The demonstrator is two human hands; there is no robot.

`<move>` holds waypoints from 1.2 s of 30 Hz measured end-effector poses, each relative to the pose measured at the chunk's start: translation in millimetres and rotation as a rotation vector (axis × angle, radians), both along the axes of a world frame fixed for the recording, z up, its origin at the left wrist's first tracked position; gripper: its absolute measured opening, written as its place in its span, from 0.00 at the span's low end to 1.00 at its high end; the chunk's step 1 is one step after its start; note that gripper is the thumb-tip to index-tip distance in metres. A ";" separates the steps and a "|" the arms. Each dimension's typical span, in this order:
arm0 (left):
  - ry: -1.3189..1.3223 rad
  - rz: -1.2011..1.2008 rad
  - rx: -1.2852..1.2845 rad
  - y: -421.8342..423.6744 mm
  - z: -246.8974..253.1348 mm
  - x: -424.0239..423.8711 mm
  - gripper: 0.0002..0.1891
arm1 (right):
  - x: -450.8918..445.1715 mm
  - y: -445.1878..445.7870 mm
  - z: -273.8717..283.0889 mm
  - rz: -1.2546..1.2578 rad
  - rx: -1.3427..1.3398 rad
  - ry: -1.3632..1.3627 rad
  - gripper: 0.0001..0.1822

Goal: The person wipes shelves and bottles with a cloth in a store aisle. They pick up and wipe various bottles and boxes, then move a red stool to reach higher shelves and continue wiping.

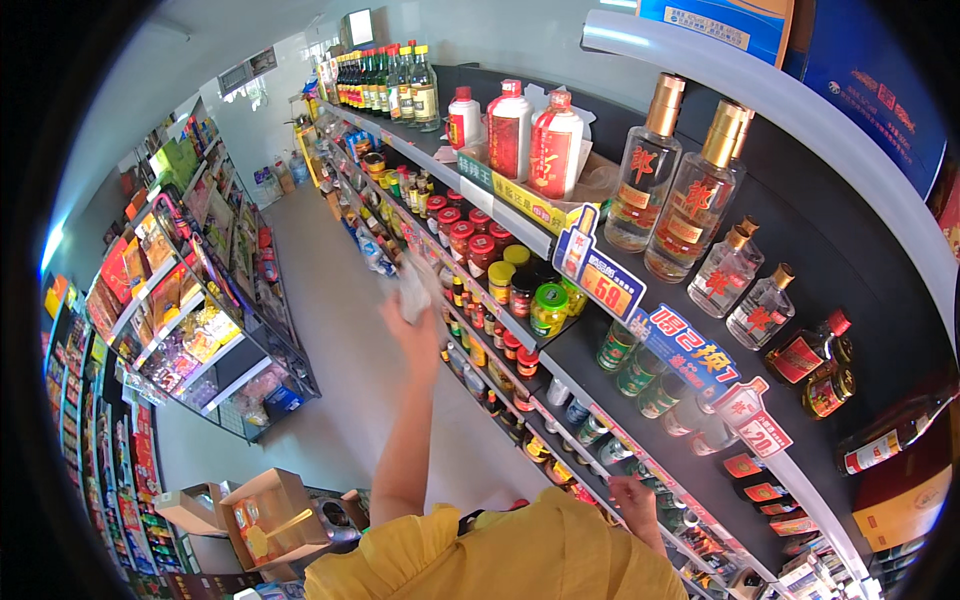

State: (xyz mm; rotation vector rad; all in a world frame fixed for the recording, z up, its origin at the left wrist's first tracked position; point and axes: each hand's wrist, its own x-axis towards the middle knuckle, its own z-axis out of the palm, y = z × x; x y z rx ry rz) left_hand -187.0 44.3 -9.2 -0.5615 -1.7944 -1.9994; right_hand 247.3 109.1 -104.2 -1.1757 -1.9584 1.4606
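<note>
A pale grey cloth [414, 292], blurred by motion, is gripped in my left hand [412, 322]. That arm reaches forward beside the shelf fronts, level with rows of red-lidded jars [480, 255]. My right hand [636, 501] is low at the shelving's front edge, fingers partly curled. Whether it touches the rail or holds anything cannot be made out. On the top shelf [525, 232] stand white bottles with red labels [555, 150], tall clear liquor bottles with gold caps [694, 202] and small clear bottles [761, 307]. A green-lidded jar [550, 307] sits one level below.
Printed price cards [600, 274] project from the top shelf's edge. Sauce bottles [405, 82] stand at its far end. Across the aisle floor [322, 247] is a snack rack [202, 322]. Behind my left side lies an open cardboard box [274, 517] with packets inside.
</note>
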 end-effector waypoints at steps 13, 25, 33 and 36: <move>0.026 -0.673 -1.118 -36.6 -135.0 117.8 0.15 | -12.9 0.1 3.5 0.148 0.223 -0.145 0.09; -0.380 -1.360 -0.690 -11.7 -158.2 193.5 0.18 | -8.4 -13.8 -30.0 0.023 -0.443 0.004 0.11; -0.931 -0.998 -0.008 45.9 -115.9 183.1 0.14 | -0.4 -31.9 -43.8 -0.182 -0.614 0.130 0.13; -0.933 -1.013 0.165 86.0 -69.4 158.1 0.14 | 8.1 -38.5 -50.1 -0.252 -0.635 0.168 0.13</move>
